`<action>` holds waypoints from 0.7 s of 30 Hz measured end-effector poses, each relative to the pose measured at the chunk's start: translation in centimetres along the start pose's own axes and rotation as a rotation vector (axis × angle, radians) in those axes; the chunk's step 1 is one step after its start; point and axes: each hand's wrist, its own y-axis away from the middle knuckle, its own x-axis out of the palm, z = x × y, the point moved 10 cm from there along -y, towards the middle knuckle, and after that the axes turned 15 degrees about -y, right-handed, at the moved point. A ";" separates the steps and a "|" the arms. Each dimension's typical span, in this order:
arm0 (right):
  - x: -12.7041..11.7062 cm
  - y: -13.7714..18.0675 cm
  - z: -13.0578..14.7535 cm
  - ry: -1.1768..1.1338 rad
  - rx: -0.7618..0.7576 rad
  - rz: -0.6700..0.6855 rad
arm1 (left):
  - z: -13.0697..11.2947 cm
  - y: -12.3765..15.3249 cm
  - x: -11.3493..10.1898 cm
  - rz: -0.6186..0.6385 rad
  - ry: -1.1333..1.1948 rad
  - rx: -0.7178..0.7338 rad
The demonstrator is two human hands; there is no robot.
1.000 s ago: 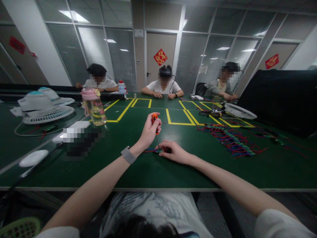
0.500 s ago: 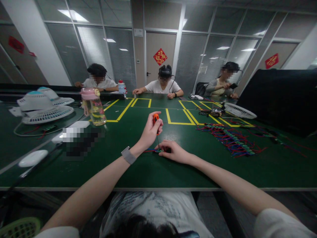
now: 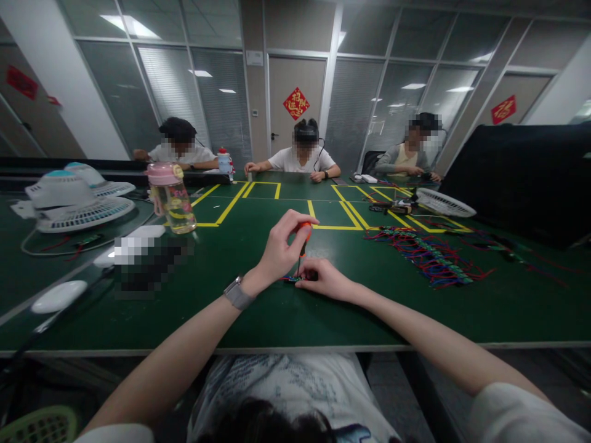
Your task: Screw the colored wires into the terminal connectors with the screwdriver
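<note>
An orange and black screwdriver (image 3: 303, 241) stands nearly upright in front of me. My left hand (image 3: 281, 245) is closed on its handle, with the index finger stretched over the top. The thin shaft points down at a small green circuit board (image 3: 293, 279) on the table. Whether the tip sits in a screw is too small to tell. My right hand (image 3: 325, 280) rests on the table and pinches the board's right end between thumb and fingers. Red and blue wires leave the board on its left, partly behind my left wrist.
Wired circuit boards (image 3: 425, 257) lie in a row at the right. A pink-lidded bottle (image 3: 170, 200) and white fan parts (image 3: 78, 206) stand at the left. Yellow tape (image 3: 231, 206) marks the green table (image 3: 221, 326). Several people sit across it; a large black object (image 3: 530, 184) stands far right.
My left hand has shifted a little right and its grip has changed, fingers now higher round the handle's top. The screwdriver leans slightly more to the right. My right hand stays on the board.
</note>
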 end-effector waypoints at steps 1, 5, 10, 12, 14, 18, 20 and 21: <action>0.0 0.0 0.1 0.003 -0.006 -0.002 | 0.1 0.0 0.2 0.020 0.032 -0.007; -0.1 0.0 0.3 0.013 -0.020 -0.012 | 0.5 0.0 0.0 0.010 0.022 0.012; 0.0 0.0 0.5 0.033 0.002 0.046 | 0.5 -0.2 -1.1 -0.115 -0.131 0.073; -0.1 0.1 0.7 0.028 -0.003 0.061 | 0.6 -0.1 -0.9 -0.101 -0.142 0.074; -0.3 0.2 0.8 0.018 -0.014 0.053 | 0.6 0.0 -0.7 -0.080 -0.118 0.078; -0.3 0.3 0.5 0.003 -0.022 0.048 | 0.1 0.1 -1.1 -0.113 -0.189 0.129; -0.2 0.3 0.4 0.001 -0.026 0.049 | -0.2 0.1 -1.5 -0.158 -0.257 0.147; -0.2 0.3 0.4 0.001 -0.027 0.048 | -0.1 0.1 -1.6 -0.170 -0.274 0.144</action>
